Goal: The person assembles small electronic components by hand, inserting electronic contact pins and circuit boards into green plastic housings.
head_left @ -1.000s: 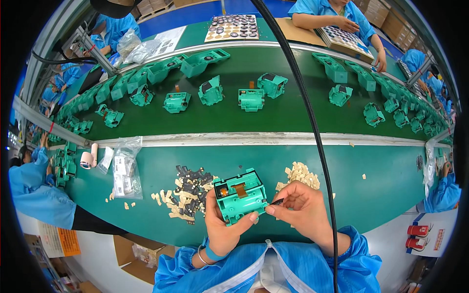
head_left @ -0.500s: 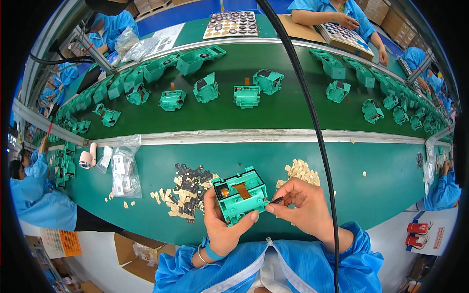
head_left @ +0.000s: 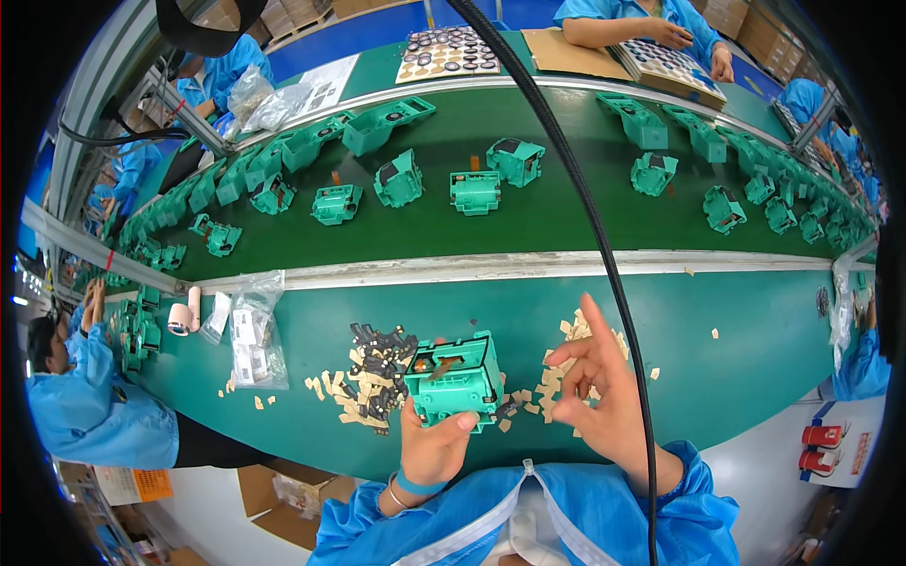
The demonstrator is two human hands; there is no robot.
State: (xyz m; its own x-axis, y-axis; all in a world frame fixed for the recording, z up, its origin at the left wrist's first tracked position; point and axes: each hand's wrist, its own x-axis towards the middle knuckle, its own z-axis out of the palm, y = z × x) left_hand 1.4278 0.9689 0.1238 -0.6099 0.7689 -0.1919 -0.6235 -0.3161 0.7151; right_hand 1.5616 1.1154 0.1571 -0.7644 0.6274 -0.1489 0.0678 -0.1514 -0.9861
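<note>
My left hand (head_left: 436, 445) grips a green plastic housing (head_left: 457, 394) from below and the left, thumb across its near face. The housing is tilted, with an open top, a dark rim and a brown flat flex ribbon (head_left: 444, 366) over its opening. My right hand (head_left: 602, 391) is apart from it, index finger stretched out and the other fingers partly curled, with nothing visible in the grasp. Behind it lies a pile of small cream pieces (head_left: 550, 379). Left of the housing is a heap of black small parts (head_left: 379, 351) mixed with cream pieces (head_left: 354, 411).
A black cable (head_left: 604, 236) hangs across the view, close to my right hand. Beyond a metal rail (head_left: 472, 272), a green belt (head_left: 585, 222) carries several housings. Plastic bags (head_left: 257, 330) and a pink handheld device (head_left: 184, 316) lie at left. Co-workers (head_left: 94, 396) sit around.
My right hand has drawn away from the housing and opened, its index finger extending; the small black part no longer shows in it. My left hand has turned the housing.
</note>
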